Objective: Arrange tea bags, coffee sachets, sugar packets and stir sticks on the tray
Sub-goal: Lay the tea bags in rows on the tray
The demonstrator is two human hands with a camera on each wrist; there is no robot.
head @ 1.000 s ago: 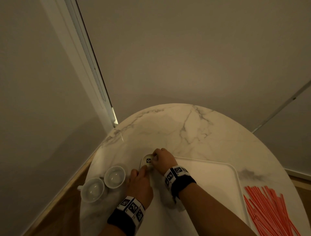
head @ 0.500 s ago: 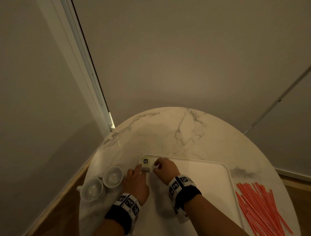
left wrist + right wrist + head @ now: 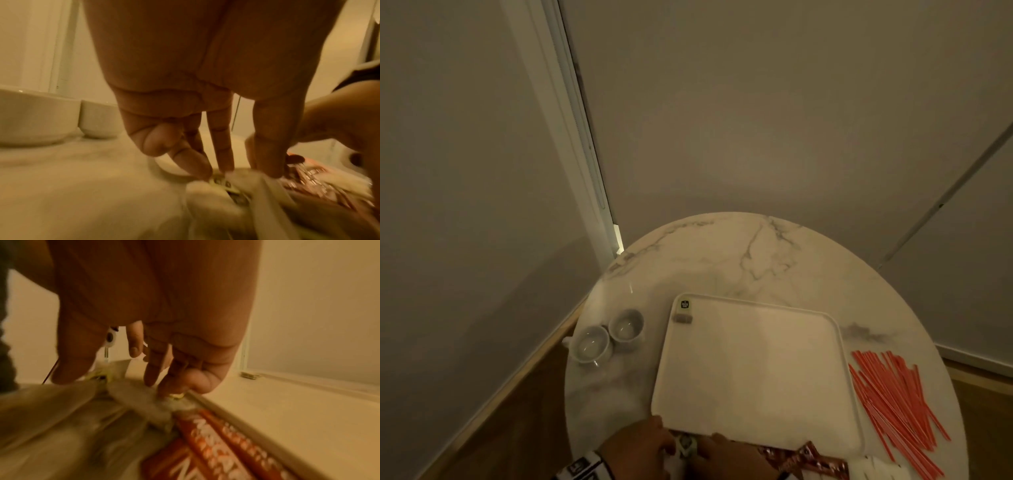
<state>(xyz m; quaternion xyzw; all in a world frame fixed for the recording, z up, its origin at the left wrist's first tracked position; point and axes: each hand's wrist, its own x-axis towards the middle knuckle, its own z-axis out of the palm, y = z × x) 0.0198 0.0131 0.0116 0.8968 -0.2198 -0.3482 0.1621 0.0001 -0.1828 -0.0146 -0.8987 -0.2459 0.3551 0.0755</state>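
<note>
The white tray (image 3: 753,359) lies on the marble table with one tea bag (image 3: 683,312) in its far left corner. Both hands are at the tray's near left edge, over a pile of tea bags (image 3: 218,191). My left hand (image 3: 654,442) (image 3: 242,172) points down and pinches a tea bag (image 3: 686,445) between thumb and fingers. My right hand (image 3: 710,445) (image 3: 111,382) touches the pile of tea bags (image 3: 139,400) with nearly straight fingers. Red coffee sachets (image 3: 804,459) (image 3: 216,443) lie beside it. White sugar packets (image 3: 876,471) and red stir sticks (image 3: 893,404) lie to the right.
Two white cups (image 3: 625,323) (image 3: 589,344) stand on the table left of the tray, also in the left wrist view (image 3: 37,120). The round table's (image 3: 739,260) far half is bare marble. Walls close in behind and to the left.
Both hands have left the tea bag in the tray's far left corner and drawn back to the pile at the tray's near edge. The head camera tilted down.
</note>
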